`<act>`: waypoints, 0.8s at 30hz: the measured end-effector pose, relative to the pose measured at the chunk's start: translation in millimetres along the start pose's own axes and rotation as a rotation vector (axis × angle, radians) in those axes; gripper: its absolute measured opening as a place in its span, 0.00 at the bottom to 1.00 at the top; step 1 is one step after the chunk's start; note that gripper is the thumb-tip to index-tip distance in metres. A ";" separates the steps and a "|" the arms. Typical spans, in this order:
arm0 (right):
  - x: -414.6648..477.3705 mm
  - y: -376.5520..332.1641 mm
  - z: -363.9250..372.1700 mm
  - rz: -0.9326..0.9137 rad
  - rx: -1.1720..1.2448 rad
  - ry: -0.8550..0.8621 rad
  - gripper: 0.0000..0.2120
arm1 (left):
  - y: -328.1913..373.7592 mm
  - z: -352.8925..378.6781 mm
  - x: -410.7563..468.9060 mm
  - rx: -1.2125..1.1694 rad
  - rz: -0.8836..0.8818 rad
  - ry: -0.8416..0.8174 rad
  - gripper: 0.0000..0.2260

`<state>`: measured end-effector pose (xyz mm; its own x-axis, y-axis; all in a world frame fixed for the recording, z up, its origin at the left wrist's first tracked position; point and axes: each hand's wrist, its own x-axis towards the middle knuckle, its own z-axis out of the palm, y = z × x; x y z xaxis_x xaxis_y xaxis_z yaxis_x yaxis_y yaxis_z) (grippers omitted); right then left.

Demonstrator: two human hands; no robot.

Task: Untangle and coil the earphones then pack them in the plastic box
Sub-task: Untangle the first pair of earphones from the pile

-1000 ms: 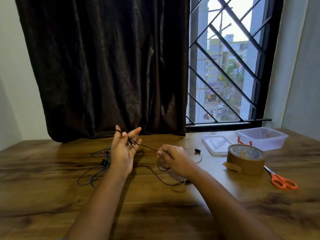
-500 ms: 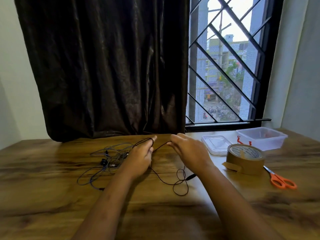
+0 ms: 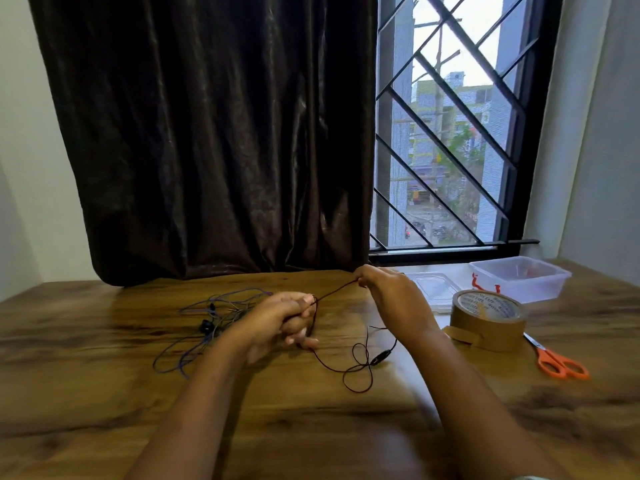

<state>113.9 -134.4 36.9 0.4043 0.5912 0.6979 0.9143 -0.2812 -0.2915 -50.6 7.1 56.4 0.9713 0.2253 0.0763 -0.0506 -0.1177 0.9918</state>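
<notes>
Table [image 3: 104, 341]: lid [image 3: 434, 289] half behind right hand [image 3: 394, 301]

This looks like a room in a home, on an upper floor in a town. A wood-grain table [image 3: 104, 410] stands against plain pale walls [image 3: 17, 168] under a window [image 3: 446, 150] with a black diagonal grille, half covered on the left by a dark brown curtain [image 3: 207, 133]. Through the bars show apartment blocks [image 3: 440, 98], a tree [image 3: 464, 143] and parked motorbikes [image 3: 420, 228] below, while household bits lie at the table's right: a plastic box [image 3: 519, 278], brown tape [image 3: 488, 323] and orange scissors [image 3: 561, 363].
</notes>
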 end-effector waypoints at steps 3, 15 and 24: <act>-0.3 2.5 0.7 0.081 0.069 0.022 0.11 | 6.6 1.7 -5.8 -0.218 -0.033 -0.112 0.14; -5.5 2.1 13.1 0.250 -0.081 -0.194 0.10 | 10.8 -11.2 -5.3 -0.557 0.064 -0.256 0.16; -10.3 -24.3 28.0 0.118 -0.167 -0.307 0.12 | 17.5 6.6 -0.8 -0.658 0.317 0.143 0.13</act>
<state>88.2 -112.5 18.5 0.5181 0.7397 0.4294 0.8548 -0.4652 -0.2300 -50.7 -1.5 73.1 0.8495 0.4055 0.3375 -0.4959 0.3954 0.7731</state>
